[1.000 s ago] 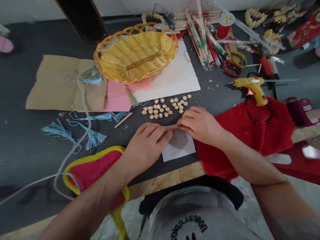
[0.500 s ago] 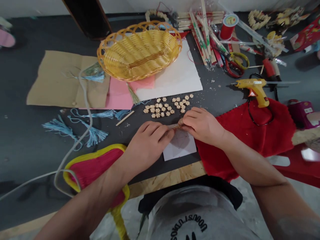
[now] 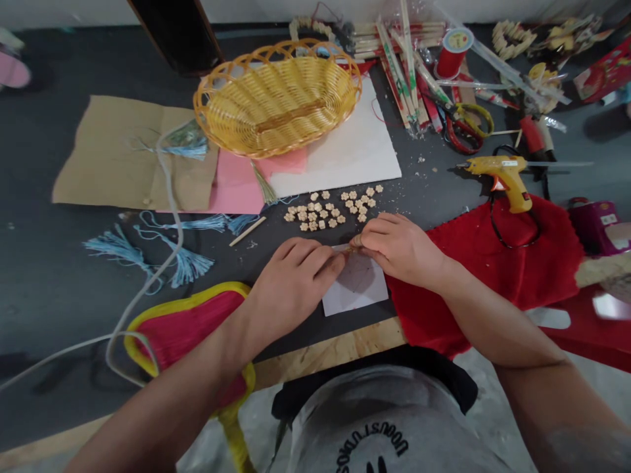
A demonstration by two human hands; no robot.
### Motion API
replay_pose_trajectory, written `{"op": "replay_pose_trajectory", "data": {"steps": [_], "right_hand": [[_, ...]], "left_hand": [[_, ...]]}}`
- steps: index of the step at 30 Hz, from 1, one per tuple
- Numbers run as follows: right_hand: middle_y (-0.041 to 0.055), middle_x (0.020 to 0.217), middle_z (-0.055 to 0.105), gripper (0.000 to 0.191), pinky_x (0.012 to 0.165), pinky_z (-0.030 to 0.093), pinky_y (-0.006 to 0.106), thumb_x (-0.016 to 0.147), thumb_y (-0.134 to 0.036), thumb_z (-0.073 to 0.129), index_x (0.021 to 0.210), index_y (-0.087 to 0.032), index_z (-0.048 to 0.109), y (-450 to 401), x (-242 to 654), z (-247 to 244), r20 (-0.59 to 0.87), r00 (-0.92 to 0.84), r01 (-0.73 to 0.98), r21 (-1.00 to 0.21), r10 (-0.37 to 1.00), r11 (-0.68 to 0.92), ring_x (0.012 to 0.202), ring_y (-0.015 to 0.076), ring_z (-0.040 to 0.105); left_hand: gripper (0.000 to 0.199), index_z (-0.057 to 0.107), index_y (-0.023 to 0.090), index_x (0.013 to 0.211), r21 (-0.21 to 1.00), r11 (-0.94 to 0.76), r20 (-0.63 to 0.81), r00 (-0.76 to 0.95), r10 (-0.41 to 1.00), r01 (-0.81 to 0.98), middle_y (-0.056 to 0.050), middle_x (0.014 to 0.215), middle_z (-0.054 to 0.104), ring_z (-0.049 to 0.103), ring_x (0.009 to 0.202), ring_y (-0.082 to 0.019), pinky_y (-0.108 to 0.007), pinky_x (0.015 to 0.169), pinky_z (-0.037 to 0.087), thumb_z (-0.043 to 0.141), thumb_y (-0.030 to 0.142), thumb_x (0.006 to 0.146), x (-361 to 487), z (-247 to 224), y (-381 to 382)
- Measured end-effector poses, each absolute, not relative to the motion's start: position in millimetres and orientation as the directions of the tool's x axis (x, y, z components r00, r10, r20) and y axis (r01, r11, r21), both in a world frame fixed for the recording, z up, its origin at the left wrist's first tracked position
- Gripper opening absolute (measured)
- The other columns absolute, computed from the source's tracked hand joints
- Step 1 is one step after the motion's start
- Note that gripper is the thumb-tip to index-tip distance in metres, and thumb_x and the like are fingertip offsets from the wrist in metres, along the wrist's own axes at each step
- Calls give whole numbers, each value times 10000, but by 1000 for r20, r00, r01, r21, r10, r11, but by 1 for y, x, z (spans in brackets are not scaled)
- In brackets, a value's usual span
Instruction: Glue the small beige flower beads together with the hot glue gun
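My left hand (image 3: pixel 298 276) and my right hand (image 3: pixel 394 248) meet over a small white paper (image 3: pixel 357 292) near the table's front edge. The fingers of both are closed in a pinch, tip to tip, around small light-brown pieces at the paper's upper edge. Those pieces are mostly covered by my fingers, so their kind does not show. Faint lines are drawn on the paper. Just beyond my hands lie several small flower-shaped wooden pieces (image 3: pixel 313 215) in two loose groups. A thin wooden stick (image 3: pixel 247 231) rests to their left.
A yellow wicker basket (image 3: pixel 279 108) sits behind on pink and white sheets. Blue tassels (image 3: pixel 190 266) and a pale cable (image 3: pixel 170 190) are at left, above a pink-and-yellow fan-like piece (image 3: pixel 192 328). Right are red cloth (image 3: pixel 497 263), a glue gun (image 3: pixel 503 172), scissors (image 3: pixel 466 128) and a thread spool (image 3: pixel 452 52).
The whole view has shifted very slightly. Both hands stay pinched at the paper's upper edge, with only small finger movement.
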State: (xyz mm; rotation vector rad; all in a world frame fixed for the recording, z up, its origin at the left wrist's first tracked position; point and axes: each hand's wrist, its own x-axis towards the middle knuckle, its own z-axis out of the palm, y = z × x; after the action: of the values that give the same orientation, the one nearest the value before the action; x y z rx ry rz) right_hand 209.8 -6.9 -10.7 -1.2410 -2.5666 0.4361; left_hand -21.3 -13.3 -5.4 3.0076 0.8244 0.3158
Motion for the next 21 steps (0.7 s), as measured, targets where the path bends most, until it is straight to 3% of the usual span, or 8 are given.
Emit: {"op": "replay_pose_trajectory", "data": {"steps": [8, 14, 21], "right_hand": [[63, 902, 679, 154, 764, 406, 325, 944, -207, 530, 995, -167, 670, -8, 208, -11, 103, -576, 724, -397, 811, 565, 868, 203, 560], [69, 850, 664, 161, 786, 421, 327, 945, -201, 514, 863, -155, 644, -6, 208, -11, 94, -579, 714, -423, 810, 559, 836, 197, 555], [68, 856, 665, 194, 784, 425, 332, 956, -201, 489, 868, -163, 657, -7, 208, -11, 94, -580, 718, -411, 809, 562, 825, 192, 551]], "left_hand": [[249, 659, 127, 1071, 66, -860, 197, 838, 509, 507, -101, 982, 646, 571, 923, -261, -435, 803, 509, 496, 94, 886, -21, -5, -13], [230, 659, 129, 1065, 57, -861, 211, 837, 505, 505, -94, 949, 646, 569, 901, -253, -426, 790, 510, 523, 100, 881, -21, -5, -13], [239, 659, 141, 1074, 72, -856, 191, 835, 515, 512, -102, 963, 639, 577, 917, -259, -437, 795, 516, 515, 101, 888, -21, -5, -14]]}}
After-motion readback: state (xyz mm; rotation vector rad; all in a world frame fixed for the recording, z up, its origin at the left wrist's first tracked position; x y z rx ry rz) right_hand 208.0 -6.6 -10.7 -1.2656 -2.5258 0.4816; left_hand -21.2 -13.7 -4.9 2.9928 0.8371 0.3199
